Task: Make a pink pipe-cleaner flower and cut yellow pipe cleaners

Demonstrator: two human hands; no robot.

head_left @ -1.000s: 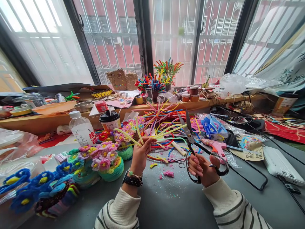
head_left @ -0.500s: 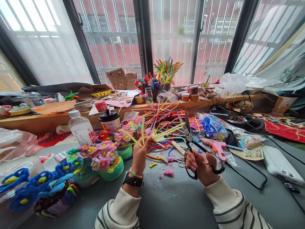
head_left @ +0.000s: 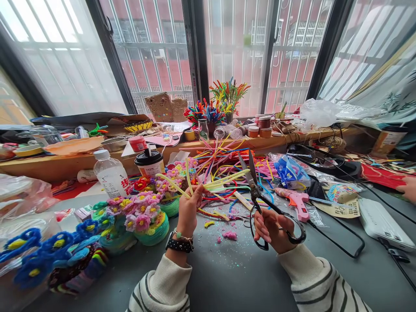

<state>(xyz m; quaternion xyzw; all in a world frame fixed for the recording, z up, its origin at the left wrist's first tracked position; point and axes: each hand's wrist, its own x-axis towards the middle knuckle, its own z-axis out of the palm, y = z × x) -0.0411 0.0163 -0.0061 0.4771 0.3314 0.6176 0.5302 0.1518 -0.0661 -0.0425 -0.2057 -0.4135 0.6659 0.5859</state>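
Pale yellow pipe cleaners (head_left: 219,184) are pinched in my left hand (head_left: 189,208), their ends sticking out to both sides of the fingers. My right hand (head_left: 274,229) has its fingers through the black handles of a pair of scissors (head_left: 255,190). The scissor blades point up and stand apart, close to the right-hand tips of the yellow pipe cleaners. Behind both hands lies a heap of loose coloured pipe cleaners (head_left: 227,158). Pink fuzzy scraps (head_left: 229,235) and glitter lie on the grey table (head_left: 234,281) between my wrists.
Pipe-cleaner flowers (head_left: 139,212) crowd the left side, with a water bottle (head_left: 110,175) and lidded cup (head_left: 149,162) behind. To the right are a pink glue gun (head_left: 297,201), its cord, and a white power bank (head_left: 385,223). Another person's hand (head_left: 407,188) shows at the right edge.
My left hand has shifted slightly left with the pipe cleaners. The scissors have tilted a little left, blades still apart. Another person's hand has appeared at the right edge.
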